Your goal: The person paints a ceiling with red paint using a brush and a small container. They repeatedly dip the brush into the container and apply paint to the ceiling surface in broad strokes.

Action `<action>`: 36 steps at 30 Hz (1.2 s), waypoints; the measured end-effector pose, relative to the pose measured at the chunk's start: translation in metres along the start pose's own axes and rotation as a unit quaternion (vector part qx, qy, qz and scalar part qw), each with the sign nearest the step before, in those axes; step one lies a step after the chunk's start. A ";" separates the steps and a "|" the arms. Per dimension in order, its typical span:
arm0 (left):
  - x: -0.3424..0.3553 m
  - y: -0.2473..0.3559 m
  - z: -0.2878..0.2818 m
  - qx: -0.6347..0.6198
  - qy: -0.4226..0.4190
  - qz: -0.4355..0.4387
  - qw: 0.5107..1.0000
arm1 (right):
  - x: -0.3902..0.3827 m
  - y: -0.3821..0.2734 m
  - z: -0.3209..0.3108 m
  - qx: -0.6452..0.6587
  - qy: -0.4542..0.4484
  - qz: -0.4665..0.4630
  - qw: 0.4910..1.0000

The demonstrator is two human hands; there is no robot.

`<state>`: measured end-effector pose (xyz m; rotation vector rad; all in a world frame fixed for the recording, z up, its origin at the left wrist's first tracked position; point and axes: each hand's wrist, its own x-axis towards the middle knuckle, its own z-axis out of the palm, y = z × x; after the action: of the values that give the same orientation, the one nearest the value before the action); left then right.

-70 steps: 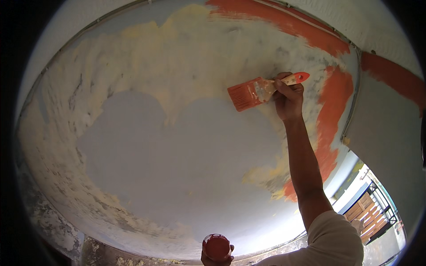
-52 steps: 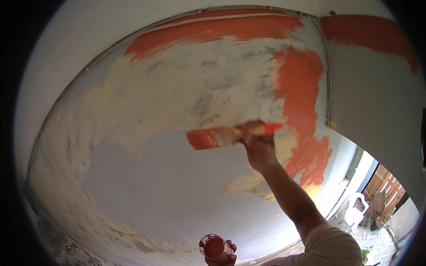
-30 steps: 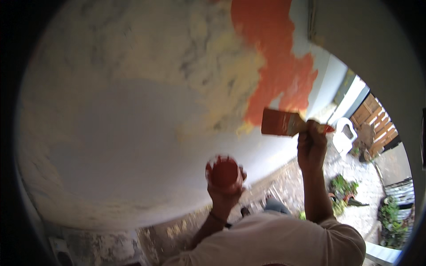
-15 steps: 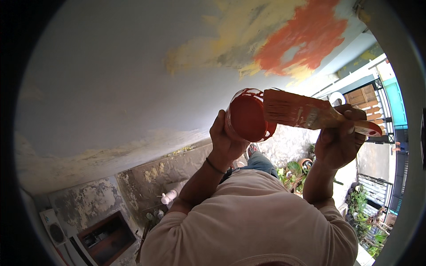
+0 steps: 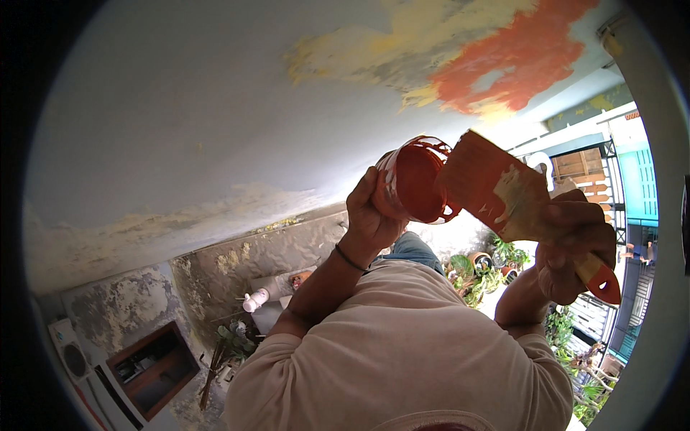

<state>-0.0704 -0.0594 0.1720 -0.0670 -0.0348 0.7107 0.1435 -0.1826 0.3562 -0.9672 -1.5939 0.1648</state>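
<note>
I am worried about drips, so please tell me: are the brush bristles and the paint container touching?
Cannot tell. In the head view, the brush bristles overlap the paint container at its rim, but this angle hides whether they meet.

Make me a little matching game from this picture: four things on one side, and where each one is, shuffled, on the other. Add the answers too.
Things:
1. Cup
2. Orange patch
3. Brush
4. Band

Places:
A. On the wall
B. In the right hand
C. Around the left wrist
D. In the left hand

Pairs: 1-D, 2-A, 3-B, 4-C
</note>
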 end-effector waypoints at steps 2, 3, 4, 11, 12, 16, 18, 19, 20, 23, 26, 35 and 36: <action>-0.001 0.003 -0.003 0.006 -0.004 0.002 1.000 | 0.004 -0.005 0.004 -0.013 -0.009 0.013 1.000; -0.001 0.004 -0.004 -0.001 -0.013 0.004 1.000 | 0.007 -0.007 0.007 -0.013 -0.001 0.019 1.000; -0.001 0.004 -0.005 -0.007 -0.023 0.005 1.000 | 0.010 -0.008 0.009 -0.014 0.006 0.024 1.000; 0.000 0.008 -0.006 0.013 -0.028 0.007 0.999 | 0.014 -0.010 0.018 -0.011 -0.030 0.053 0.998; 0.000 0.009 -0.005 0.016 -0.033 0.007 0.999 | 0.014 -0.010 0.019 -0.022 -0.028 0.049 0.998; -0.002 0.010 -0.006 0.029 -0.022 0.021 0.999 | 0.018 -0.008 0.019 -0.024 -0.031 0.029 0.999; -0.003 0.012 -0.005 0.035 -0.028 0.020 0.999 | 0.018 -0.012 0.032 -0.040 -0.009 0.046 0.998; -0.003 0.012 -0.004 0.038 -0.031 0.019 0.999 | 0.018 -0.014 0.037 -0.048 0.002 0.054 0.997; -0.002 0.013 -0.005 0.037 -0.040 0.019 0.998 | 0.018 -0.013 0.038 -0.049 0.003 0.052 0.997; -0.001 0.016 -0.004 0.033 -0.066 0.020 0.997 | 0.020 -0.009 0.042 -0.052 -0.002 0.043 0.998; 0.000 0.017 0.000 0.044 -0.068 0.022 0.996 | 0.024 -0.009 0.046 -0.059 -0.011 0.038 0.997; -0.002 0.021 0.011 0.076 -0.038 0.048 0.995 | 0.034 -0.015 0.051 -0.096 -0.085 0.042 0.991; -0.002 0.021 0.011 0.079 -0.041 0.052 0.995 | 0.036 -0.012 0.052 -0.096 -0.093 0.036 0.990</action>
<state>-0.0863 -0.0441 0.1815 0.1139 -0.0542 0.8172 0.0946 -0.1461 0.3757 -1.1889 -1.7697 0.1564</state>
